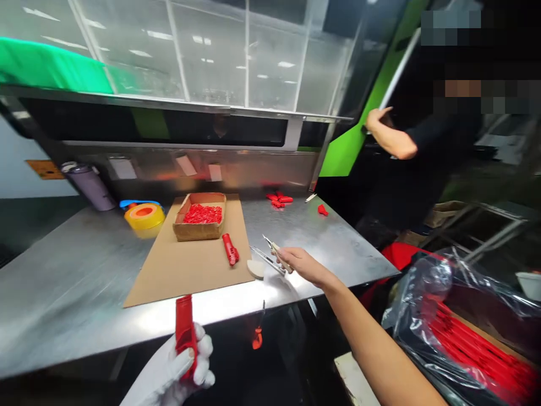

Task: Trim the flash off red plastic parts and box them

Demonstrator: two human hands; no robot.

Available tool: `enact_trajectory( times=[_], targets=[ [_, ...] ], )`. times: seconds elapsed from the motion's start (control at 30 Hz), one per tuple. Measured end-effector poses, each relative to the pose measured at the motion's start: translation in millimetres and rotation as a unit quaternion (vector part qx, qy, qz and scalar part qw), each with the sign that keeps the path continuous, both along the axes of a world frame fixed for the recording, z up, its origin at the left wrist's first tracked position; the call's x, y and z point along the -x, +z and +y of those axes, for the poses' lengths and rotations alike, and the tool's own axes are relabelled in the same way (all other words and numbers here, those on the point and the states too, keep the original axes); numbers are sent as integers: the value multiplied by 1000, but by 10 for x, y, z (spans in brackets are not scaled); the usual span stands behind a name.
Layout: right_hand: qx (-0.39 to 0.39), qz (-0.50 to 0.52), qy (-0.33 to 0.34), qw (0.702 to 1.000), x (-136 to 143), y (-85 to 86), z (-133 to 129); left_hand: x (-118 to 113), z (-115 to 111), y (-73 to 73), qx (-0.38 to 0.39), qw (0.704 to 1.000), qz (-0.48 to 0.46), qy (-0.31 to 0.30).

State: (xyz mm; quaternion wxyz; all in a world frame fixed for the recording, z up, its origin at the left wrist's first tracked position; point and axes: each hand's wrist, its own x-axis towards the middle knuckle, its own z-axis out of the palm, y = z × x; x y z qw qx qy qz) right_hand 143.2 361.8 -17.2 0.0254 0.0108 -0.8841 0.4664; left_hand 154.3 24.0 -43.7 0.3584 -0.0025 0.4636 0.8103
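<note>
A white glove covers my left hand point(186, 361), whose fingers wrap round a red plastic part point(184, 327) held upright in front of the table's near edge. My bare right hand point(296, 264) is closed on a pale-handled knife point(279, 255) with a thin pointed tip, above the metal table point(338, 248). Just beside it lie a slim metal tool point(267, 259) and a pale rounded piece point(256, 269). Another red part point(230, 250) rests on the cardboard sheet point(190, 270), near a cardboard box point(198, 231) of small red pieces.
Yellow tape point(145, 217) and a purple bottle point(89, 186) stand at the left. Red pieces point(279, 199) lie at the back. A person in black point(439, 146) stands at the right, beyond a plastic-lined bin point(409, 332) of red parts.
</note>
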Motion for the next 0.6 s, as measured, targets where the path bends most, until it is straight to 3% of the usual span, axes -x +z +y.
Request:
enact_trajectory(
  times=[0.13,0.3,0.43,0.6],
  targets=[
    [69,4,90,994,-173,108,-347,-70,-52,89,-21,999,17,-21],
    [96,4,146,985,-342,183,-737,-118,-103,22,-12,999,50,3],
    [35,36,152,987,-454,245,-938,-131,-94,28,32,994,98,28],
    [-59,67,160,983,-560,370,-1081,-123,-96,110,63,994,80,50]
  ],
)
